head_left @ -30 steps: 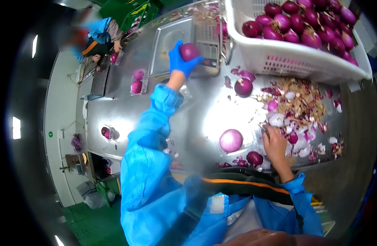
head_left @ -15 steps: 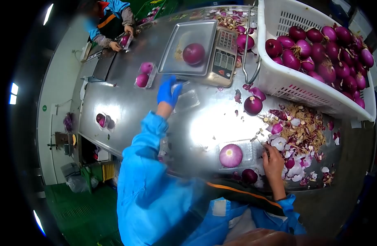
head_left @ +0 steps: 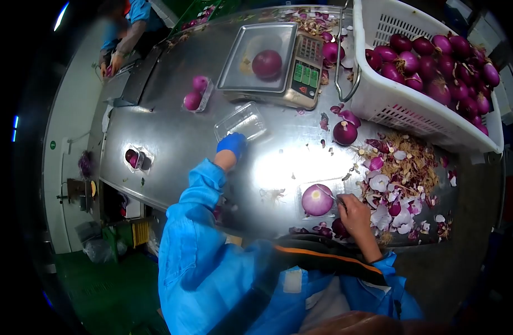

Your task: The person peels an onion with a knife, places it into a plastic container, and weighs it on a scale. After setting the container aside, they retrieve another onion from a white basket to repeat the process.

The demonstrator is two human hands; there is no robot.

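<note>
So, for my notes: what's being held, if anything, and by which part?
Left hand: clear tray, apparently by its near edge. Right hand: thin object, part unclear.

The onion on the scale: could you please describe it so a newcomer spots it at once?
Find the white crate heaped with onions on the steel table. Beside it stands a scale with a metal tray; your onion sits there, the only one on that tray.

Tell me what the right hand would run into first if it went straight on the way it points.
Likely the large pale onion just ahead of the right hand, though the hand's height above the table is unclear.
</note>
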